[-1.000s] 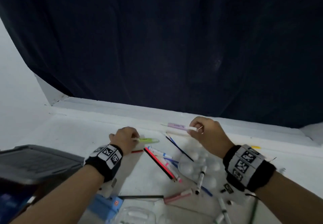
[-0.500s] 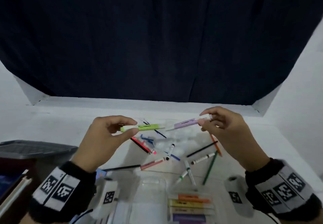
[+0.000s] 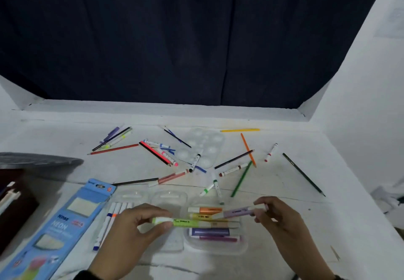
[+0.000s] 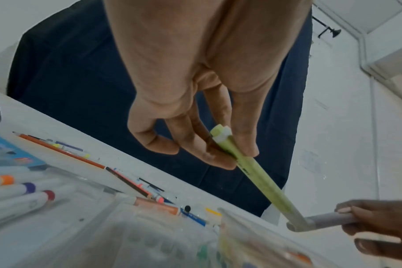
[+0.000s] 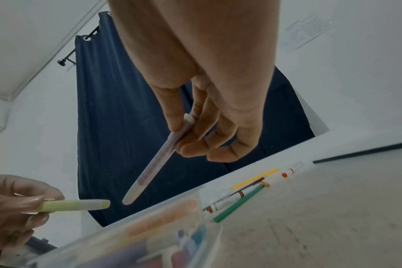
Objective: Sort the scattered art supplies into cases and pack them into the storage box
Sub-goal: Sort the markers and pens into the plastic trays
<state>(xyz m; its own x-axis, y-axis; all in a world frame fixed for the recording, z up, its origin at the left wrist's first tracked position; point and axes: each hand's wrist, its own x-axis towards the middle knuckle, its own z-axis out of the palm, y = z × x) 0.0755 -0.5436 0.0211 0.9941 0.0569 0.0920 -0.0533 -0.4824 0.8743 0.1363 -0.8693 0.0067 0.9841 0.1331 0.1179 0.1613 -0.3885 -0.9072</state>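
Note:
My left hand pinches a green highlighter by its capped end, just above a clear plastic case that holds several highlighters. My right hand pinches a lilac highlighter over the same case. The two pens point toward each other, tips nearly meeting. In the left wrist view the green highlighter runs from thumb and fingers down toward the lilac one. In the right wrist view thumb and fingers hold the lilac highlighter.
A blue pencil box lies at front left beside a clear case of white markers. A dark storage box and its lid sit at far left. Pencils, markers and a clear paint palette are scattered further back.
Both hands lifted the highlighters off the far table and brought them toward me, down over the clear highlighter case.

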